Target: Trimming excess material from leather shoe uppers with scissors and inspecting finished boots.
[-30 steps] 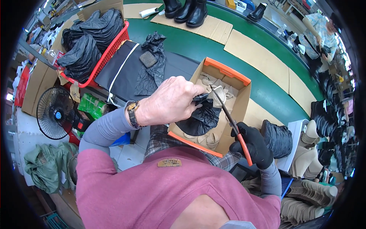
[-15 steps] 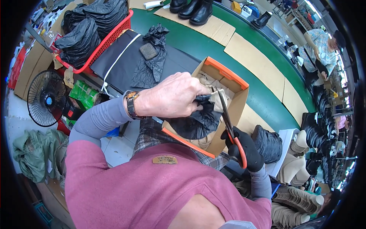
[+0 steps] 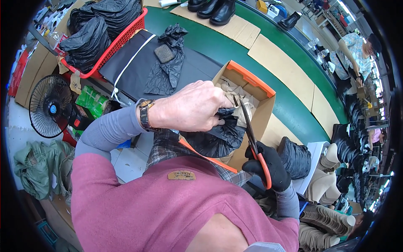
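Observation:
My left hand [image 3: 189,107], bare with a watch at the wrist, is closed on a crumpled sheet of thin black material [image 3: 220,140]. It hangs over a cardboard box [image 3: 265,115] with orange edges on my lap. My right hand [image 3: 275,168], in a black glove, grips scissors [image 3: 263,161] with orange-red handles. Their blades point up and away, slightly apart, just right of my left fingers. Beige scraps [image 3: 228,86] lie in the box, and a beige piece [image 3: 243,114] shows behind the blades. What my left fingertips pinch is partly hidden.
A red basket [image 3: 121,42] of black bags stands at the far left, above a fan [image 3: 52,109]. A dark stone-like block [image 3: 164,54] rests on black wrap. Right of the box are a black wrapped bundle [image 3: 295,155] and stacked beige pieces [image 3: 323,222]. Another person [image 3: 354,52] works far right.
The beige piece at the blades has dropped lower, toward the box, away from my left fingers. The scissors and both hands have barely shifted.

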Demonstrator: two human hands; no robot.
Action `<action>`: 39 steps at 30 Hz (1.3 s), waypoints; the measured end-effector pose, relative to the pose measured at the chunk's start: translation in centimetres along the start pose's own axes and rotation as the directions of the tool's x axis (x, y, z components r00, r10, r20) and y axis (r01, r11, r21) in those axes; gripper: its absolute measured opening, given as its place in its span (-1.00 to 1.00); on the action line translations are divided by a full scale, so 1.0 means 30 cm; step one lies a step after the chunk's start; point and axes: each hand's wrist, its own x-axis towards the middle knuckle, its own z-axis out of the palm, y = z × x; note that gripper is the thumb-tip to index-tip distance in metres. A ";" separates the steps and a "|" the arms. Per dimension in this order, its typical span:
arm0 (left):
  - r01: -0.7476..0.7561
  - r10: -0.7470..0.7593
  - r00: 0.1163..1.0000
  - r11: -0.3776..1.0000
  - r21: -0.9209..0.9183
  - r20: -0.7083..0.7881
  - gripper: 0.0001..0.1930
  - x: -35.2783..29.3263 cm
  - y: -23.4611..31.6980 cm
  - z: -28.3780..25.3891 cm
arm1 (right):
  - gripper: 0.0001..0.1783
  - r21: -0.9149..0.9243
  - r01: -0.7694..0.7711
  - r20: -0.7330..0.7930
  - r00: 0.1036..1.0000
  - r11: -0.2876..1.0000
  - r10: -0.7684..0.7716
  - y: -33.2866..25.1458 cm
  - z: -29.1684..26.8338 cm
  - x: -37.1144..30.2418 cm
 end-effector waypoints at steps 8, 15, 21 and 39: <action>0.011 -0.006 0.999 0.995 -0.101 0.051 -0.81 0.003 -0.004 -0.015 | -0.50 -0.183 0.045 -0.076 0.995 0.982 -0.059 0.022 0.023 0.000; -0.033 0.049 0.994 0.986 -0.163 0.096 -0.82 0.001 -0.021 -0.030 | -0.37 0.017 0.068 0.053 0.996 0.998 -0.069 0.014 -0.023 0.011; -0.045 0.058 0.996 0.982 -0.183 0.066 -0.83 -0.005 -0.022 -0.025 | -0.28 0.048 0.148 0.067 0.986 0.988 -0.151 0.033 -0.032 -0.001; -0.015 0.031 0.993 0.990 -0.138 0.112 -0.76 -0.011 -0.049 -0.001 | -0.28 -0.010 0.056 -0.014 0.998 0.998 -0.056 0.033 0.036 0.024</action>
